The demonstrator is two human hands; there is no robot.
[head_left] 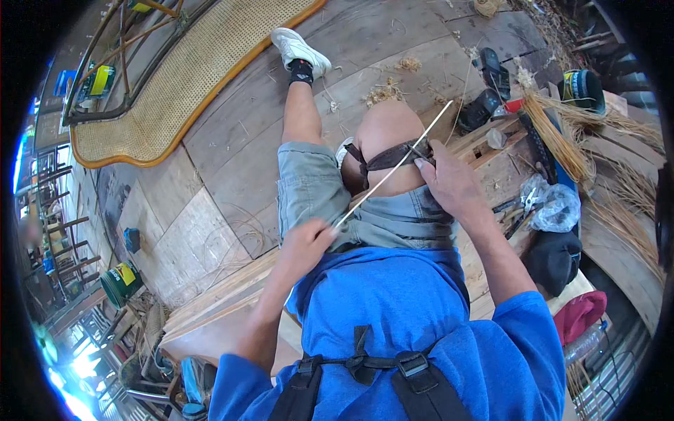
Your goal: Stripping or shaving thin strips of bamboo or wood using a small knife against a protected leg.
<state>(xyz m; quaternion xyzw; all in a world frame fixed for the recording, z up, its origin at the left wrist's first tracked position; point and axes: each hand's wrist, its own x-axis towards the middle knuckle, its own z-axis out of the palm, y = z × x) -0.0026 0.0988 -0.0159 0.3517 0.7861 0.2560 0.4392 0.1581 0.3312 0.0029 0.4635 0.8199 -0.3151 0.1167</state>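
Observation:
A long, thin pale strip of cane [385, 179] runs slantwise across my thighs, past the bent right knee. At its lower end my left hand [307, 247] is closed on it by my lap. My right hand [453, 179] is closed at the knee, thumb by the strip, pressing where it crosses a dark cloth band [390, 156] tied around the leg. Something small and dark shows at the right fingertips; I cannot make out its kind. Past the knee, the strip's far end sticks out free.
A curved woven-cane panel [210, 59] with a wooden rim lies at the far left. Cane bundles [559, 140], a clear plastic bag [558, 208] and a black cap-like item [553, 261] are on the right. Shavings [385, 93] litter the floor. I sit on a wooden bench [225, 291].

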